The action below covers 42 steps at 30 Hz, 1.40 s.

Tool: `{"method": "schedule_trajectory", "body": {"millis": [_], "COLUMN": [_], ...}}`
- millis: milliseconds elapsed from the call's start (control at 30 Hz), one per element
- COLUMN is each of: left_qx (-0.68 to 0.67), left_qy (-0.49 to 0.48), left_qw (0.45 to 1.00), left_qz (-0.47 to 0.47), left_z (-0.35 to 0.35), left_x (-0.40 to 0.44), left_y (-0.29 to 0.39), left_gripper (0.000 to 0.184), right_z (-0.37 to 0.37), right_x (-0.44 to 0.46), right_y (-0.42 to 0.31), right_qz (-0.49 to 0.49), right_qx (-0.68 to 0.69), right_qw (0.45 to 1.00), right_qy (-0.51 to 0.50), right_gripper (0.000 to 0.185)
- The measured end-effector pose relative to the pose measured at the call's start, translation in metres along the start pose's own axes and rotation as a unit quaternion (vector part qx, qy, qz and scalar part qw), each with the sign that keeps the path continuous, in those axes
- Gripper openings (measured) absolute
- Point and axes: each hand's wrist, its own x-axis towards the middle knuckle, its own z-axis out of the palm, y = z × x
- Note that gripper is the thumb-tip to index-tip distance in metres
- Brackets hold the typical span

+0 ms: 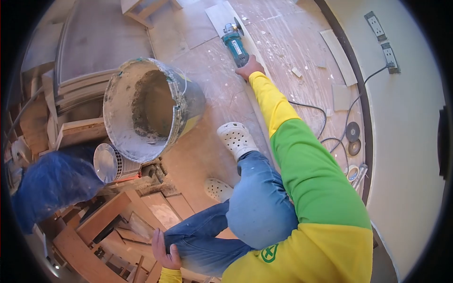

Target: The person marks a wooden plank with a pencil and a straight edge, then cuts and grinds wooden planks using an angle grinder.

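My right hand [251, 68] is wrapped around the rear of a teal angle grinder [235, 48]. Its disc end points away from me, over a long pale strip [216, 16] lying on the floor. Down at the lower left, my left hand [166, 252] rests against my jeans by the knee, thumb apart from the stretched fingers, holding nothing. A dark cord [315, 106] runs on the floor below my right arm.
A large crusted bucket [193, 101] stands left of my feet, a smaller tub [104, 162] beside it. Wood pieces [104, 219] and a blue plastic bag [54, 184] crowd the lower left. Spare discs [352, 132] and tape [352, 173] lie near the right wall, below outlets [390, 56].
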Motion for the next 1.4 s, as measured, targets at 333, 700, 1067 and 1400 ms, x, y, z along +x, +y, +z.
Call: {"method": "schedule_trajectory", "body": {"millis": [333,700,1067,1400], "left_qx": [-0.010,0.036,0.057,0.066], "left_qy": [0.052,0.045,0.026,0.028], "left_qw": [0.998,0.998,0.997,0.997], "left_qz": [0.033,0.037,0.038,0.039], "left_z": [-0.014,-0.015,-0.012,-0.010], "left_x": [0.003,0.012,0.000,-0.004], "left_y": [0.046,0.043,0.022,0.017], "left_gripper": [0.063,0.062,0.058,0.056], "right_z": [0.002,0.011,0.007,0.008], "right_x": [-0.011,-0.014,-0.034,-0.045], "right_y": [0.017,0.027,0.032,0.040], "right_qz": [-0.020,-0.023,-0.016,0.000], "right_qx": [0.008,-0.007,-0.005,0.004], "right_qw": [1.000,0.999,1.000,1.000], "right_qy": [0.013,0.027,0.017,0.005], "right_gripper": [0.084,0.086,0.087,0.084]}}
